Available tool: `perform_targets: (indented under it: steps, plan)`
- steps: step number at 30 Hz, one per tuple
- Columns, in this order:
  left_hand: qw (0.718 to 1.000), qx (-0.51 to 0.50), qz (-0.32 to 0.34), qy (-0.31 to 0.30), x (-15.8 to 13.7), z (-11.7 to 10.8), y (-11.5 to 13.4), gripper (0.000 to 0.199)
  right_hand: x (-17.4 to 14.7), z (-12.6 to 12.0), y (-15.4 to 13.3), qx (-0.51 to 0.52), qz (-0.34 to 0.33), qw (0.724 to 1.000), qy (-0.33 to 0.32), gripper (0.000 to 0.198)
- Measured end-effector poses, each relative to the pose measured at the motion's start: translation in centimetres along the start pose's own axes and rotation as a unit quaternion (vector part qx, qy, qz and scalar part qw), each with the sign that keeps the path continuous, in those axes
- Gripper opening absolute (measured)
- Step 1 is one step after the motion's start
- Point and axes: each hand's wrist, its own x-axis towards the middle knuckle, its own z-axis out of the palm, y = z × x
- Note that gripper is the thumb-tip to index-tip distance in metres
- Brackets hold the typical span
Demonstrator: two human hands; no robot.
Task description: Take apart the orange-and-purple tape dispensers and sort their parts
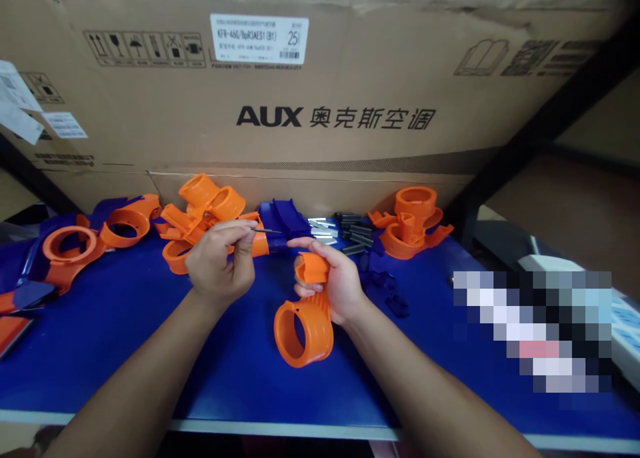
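Observation:
My left hand (223,261) is closed in a pinch on a thin dark pin (267,231), which points right toward my other hand. My right hand (343,281) wraps around an orange plastic tape dispenser frame (305,335), its round ring hanging below the fingers and a squarish end showing at the palm. The right index finger stretches toward the pin's tip; whether they touch I cannot tell. Behind the hands lie blue plastic pieces (284,218), silvery metal strips (323,230) and black rollers (357,231). Part of the frame is hidden by my right fingers.
Orange frames are heaped behind my left hand (200,195) and at the back right (415,205). Orange-and-blue pieces (70,245) line the left side of the blue tabletop (240,378). A large cardboard box (350,58) stands behind. A blurred-out patch (533,331) covers the right.

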Motion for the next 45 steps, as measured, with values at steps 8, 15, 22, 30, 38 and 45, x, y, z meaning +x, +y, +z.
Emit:
perform_targets:
  steps: [8,15,22,30,38,45]
  plan:
    - [0.972,0.0,-0.176,-0.153,0.7,2.9,0.6,0.017,-0.3,0.4,-0.6,-0.003,-0.088,0.995,0.045,0.021]
    - [0.876,-0.008,-0.269,-0.401,6.4,12.2,-0.3,0.02,0.7,-0.7,-1.5,0.046,-0.219,0.961,0.162,0.015]
    - [0.796,0.12,-0.248,-0.54,7.8,18.8,0.1,0.005,1.7,-1.8,-2.1,0.071,-0.293,0.92,0.25,0.017]
    - [0.802,0.168,-0.211,-0.533,8.9,16.6,1.7,0.043,1.8,-2.2,-2.3,0.083,-0.312,0.901,0.291,0.014]
    - [0.887,0.007,-0.141,-0.439,-0.4,1.7,7.8,0.074,1.4,-1.6,-2.5,0.156,-0.212,0.942,0.207,0.019]
    - [0.908,0.005,-0.203,-0.367,-3.0,-2.9,9.0,0.078,0.3,0.3,-1.0,0.158,-0.101,0.98,0.066,0.027]
